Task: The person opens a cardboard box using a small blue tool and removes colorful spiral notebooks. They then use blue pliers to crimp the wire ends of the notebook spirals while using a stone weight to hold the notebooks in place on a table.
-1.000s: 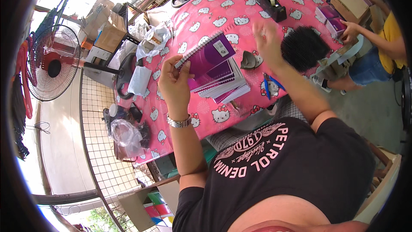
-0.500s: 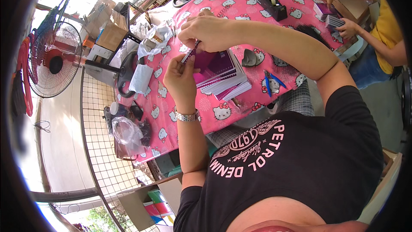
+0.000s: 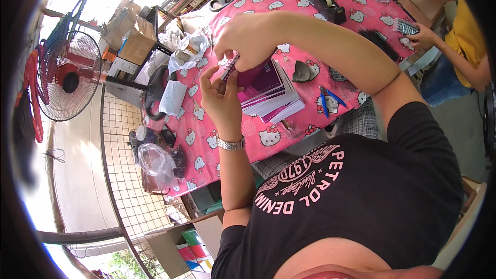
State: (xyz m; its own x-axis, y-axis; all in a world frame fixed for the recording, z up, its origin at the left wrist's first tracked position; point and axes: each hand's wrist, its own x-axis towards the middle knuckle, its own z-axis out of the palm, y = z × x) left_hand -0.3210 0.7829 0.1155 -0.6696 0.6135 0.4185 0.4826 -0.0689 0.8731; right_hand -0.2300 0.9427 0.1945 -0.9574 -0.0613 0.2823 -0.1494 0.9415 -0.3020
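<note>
My left hand (image 3: 221,93) pinches a small purple notebook (image 3: 231,67) by its edge, where a row of coil loops shows. My right hand (image 3: 250,39) closes its fingertips on the upper end of that same coiled edge. Much of the notebook is hidden by my fingers. Just beneath and to the right, a fanned stack of purple covers and white hole-punched pages (image 3: 274,95) lies on the pink patterned tablecloth (image 3: 227,144). Right of the stack are a grey curved piece (image 3: 305,72) and blue-handled pliers (image 3: 328,99).
A tape dispenser (image 3: 327,6) stands at the far side. At right, a person in a yellow shirt (image 3: 465,36) holds bundles of small booklets (image 3: 405,27). Left are a white packet (image 3: 173,96), plastic bags (image 3: 155,160) and a standing fan (image 3: 70,75).
My right hand has shifted slightly along the coiled edge, and the notebook is tilted a little differently. The other person has lifted one bundle off the table and moved the second slightly.
</note>
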